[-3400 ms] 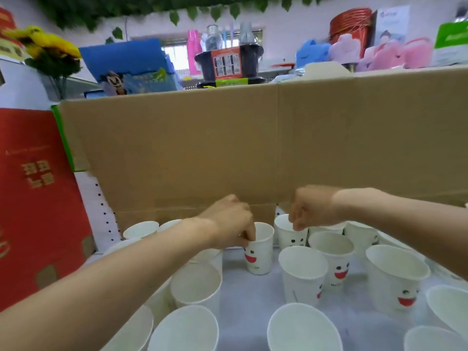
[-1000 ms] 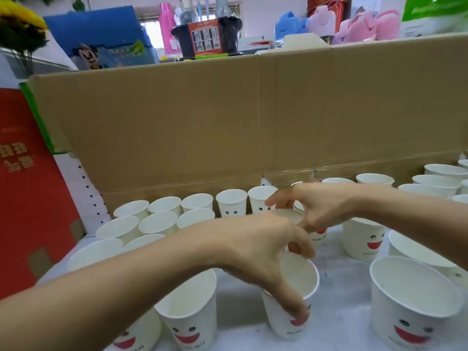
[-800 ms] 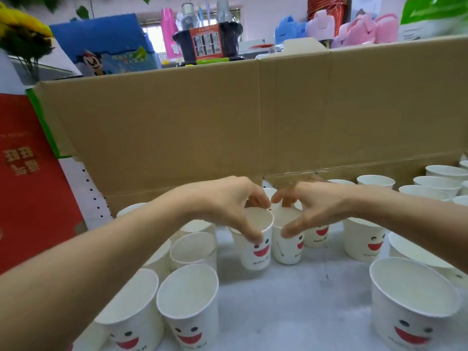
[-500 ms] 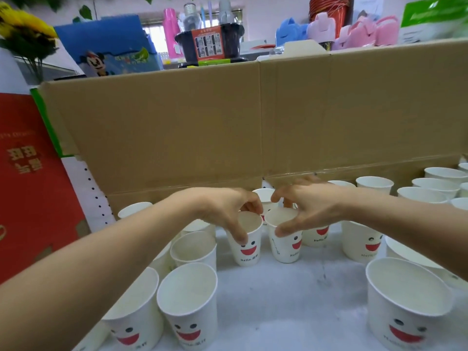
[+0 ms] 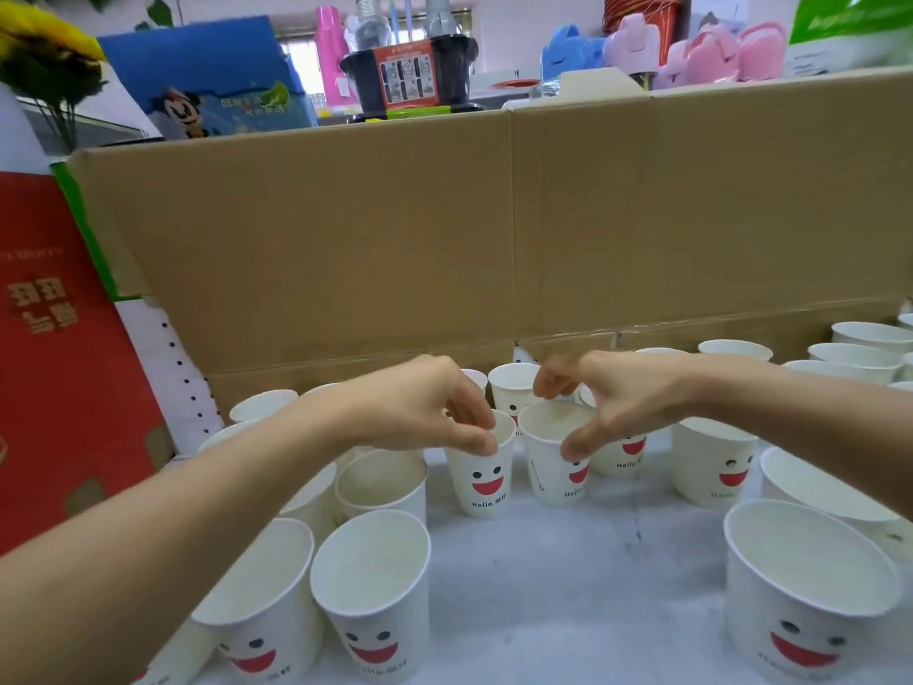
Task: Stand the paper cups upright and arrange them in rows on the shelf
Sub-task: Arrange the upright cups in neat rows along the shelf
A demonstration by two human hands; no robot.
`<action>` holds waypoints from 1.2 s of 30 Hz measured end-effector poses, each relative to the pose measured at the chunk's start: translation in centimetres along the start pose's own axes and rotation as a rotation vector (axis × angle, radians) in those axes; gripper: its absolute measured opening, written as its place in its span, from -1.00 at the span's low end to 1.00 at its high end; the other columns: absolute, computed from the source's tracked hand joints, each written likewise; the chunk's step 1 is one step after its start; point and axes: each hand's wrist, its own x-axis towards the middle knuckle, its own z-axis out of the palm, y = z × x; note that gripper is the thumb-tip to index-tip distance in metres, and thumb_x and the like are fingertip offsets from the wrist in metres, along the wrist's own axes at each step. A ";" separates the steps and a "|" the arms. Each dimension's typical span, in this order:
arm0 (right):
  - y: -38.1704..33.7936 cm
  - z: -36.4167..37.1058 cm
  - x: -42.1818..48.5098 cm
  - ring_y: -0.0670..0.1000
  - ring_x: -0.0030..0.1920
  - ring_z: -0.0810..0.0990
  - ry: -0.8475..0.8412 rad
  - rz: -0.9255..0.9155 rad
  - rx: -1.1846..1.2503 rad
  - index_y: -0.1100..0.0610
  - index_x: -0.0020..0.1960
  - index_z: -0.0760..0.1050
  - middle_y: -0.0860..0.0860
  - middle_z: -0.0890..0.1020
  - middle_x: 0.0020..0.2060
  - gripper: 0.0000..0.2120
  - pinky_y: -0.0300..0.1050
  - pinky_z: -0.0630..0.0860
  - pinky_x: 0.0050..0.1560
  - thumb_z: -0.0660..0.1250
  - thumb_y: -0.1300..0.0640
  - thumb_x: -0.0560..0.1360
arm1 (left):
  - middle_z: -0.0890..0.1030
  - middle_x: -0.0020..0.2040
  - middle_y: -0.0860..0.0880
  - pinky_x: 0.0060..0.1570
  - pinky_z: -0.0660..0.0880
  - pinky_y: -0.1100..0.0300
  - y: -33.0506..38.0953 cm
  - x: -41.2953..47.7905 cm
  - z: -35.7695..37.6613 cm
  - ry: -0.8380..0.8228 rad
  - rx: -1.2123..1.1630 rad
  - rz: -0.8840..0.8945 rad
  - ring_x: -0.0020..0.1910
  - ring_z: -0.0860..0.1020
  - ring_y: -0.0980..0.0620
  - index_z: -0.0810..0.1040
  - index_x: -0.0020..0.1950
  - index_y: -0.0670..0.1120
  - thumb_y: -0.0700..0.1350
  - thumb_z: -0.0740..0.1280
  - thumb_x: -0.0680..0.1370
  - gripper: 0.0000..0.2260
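At the centre of the frame, left cup [image 5: 481, 479] and right cup [image 5: 551, 467], both upright, just beside each other on the white shelf [image 5: 568, 585]. Left hand [image 5: 420, 412] over the left cup, fingers [image 5: 469, 423] clamped on its near rim. Right hand [image 5: 622, 400] around the right cup, thumb on the front wall, other fingers curled at the far rim. More upright cups [image 5: 375, 580] at lower left and right; cardboard wall [image 5: 494, 229] behind.

Looks like a shop: pink bags [image 5: 731, 54] at 1 o'clock, stacked red tubs [image 5: 642, 12] beside them, blue printed box [image 5: 207, 81] at 11, white pegboard [image 5: 173, 368] at 9, red carton [image 5: 59, 338] beside.
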 end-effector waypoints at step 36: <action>-0.7 1.7 2.8 -0.02 0.10 0.53 0.195 0.129 -0.052 -0.03 0.20 0.41 -0.14 0.54 0.09 -0.35 -0.01 0.50 0.08 0.33 -0.44 0.29 | 0.68 -0.11 0.14 0.05 0.54 0.09 -2.3 1.2 -0.2 0.040 0.133 -0.049 -0.06 0.61 0.14 0.66 0.05 0.04 -0.03 0.40 0.51 -0.86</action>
